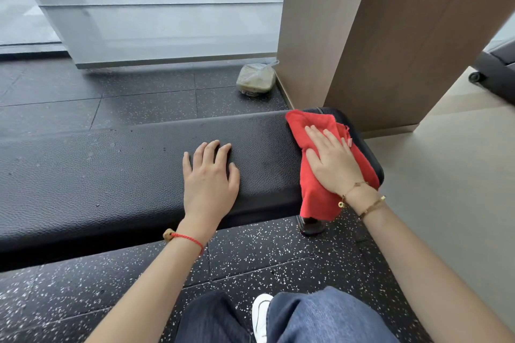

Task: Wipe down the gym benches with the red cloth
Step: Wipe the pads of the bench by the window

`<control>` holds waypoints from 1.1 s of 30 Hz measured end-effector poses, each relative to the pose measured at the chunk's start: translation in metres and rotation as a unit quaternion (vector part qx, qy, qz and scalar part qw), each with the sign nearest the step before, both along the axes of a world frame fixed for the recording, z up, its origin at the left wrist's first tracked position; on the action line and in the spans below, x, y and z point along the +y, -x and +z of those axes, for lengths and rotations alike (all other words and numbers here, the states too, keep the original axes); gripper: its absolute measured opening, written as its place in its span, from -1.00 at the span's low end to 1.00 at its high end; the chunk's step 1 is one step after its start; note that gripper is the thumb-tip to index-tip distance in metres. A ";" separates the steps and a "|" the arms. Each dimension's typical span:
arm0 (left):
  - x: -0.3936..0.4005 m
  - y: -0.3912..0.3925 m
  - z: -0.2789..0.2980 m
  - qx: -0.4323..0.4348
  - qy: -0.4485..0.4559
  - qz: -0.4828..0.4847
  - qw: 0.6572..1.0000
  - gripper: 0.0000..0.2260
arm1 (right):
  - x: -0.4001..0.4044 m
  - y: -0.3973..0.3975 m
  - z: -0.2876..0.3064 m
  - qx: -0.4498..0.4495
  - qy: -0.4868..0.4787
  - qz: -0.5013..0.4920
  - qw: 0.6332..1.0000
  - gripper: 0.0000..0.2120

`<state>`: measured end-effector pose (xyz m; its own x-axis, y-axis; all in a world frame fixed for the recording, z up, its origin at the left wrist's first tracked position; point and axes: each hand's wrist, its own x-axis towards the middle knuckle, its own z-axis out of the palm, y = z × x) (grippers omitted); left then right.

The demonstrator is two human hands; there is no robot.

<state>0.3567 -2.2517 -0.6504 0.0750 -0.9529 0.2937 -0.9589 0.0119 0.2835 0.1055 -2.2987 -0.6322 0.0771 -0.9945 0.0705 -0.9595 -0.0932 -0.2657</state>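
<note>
A long black padded gym bench (pixel 111 175) runs across the view from the left to just right of centre. The red cloth (pixel 315 189) is spread over the bench's right end, and part of it hangs over the near edge. My right hand (pixel 333 160) lies flat on the cloth with straight fingers, pressing it onto the pad. My left hand (pixel 209 178) rests palm down on the bare bench top a little left of the cloth, its fingers spread.
A wood-panelled column (pixel 376 36) rises just behind the bench's right end. A tied plastic bag with a container (pixel 255 79) sits on the speckled black floor by the column's base. Beige flooring lies to the right. My knees and a white shoe (pixel 260 315) are below.
</note>
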 end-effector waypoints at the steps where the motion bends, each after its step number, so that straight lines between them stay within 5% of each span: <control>1: 0.000 0.000 0.000 0.000 0.000 0.001 1.000 -0.60 | -0.012 0.002 0.001 -0.001 -0.004 -0.024 1.000 -0.49; 6: 0.000 0.002 0.001 -0.005 0.001 0.005 1.000 -0.60 | -0.069 -0.014 0.013 -0.011 -0.033 -0.081 0.996 -0.49; 15: -0.001 -0.002 -0.002 0.003 0.010 -0.003 1.000 -0.61 | 0.000 0.020 -0.002 -0.010 0.004 -0.033 0.999 -0.49; 20: -0.001 0.002 -0.001 -0.010 0.003 0.007 1.000 -0.60 | -0.042 0.007 0.006 -0.009 -0.018 -0.047 0.999 -0.50; 28: -0.002 0.003 0.000 -0.015 -0.006 0.012 1.000 -0.60 | -0.018 -0.073 0.006 -0.013 0.002 0.132 0.991 -0.49; 33: -0.002 0.000 -0.001 -0.014 -0.002 0.004 1.000 -0.56 | 0.040 -0.040 0.002 -0.014 0.031 0.166 0.986 -0.50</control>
<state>0.3566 -2.2534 -0.6509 0.0739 -0.9536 0.2919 -0.9667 0.0034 0.2559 0.1460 -2.2586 -0.6299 0.3942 -0.9086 0.1379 -0.8659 -0.4175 -0.2756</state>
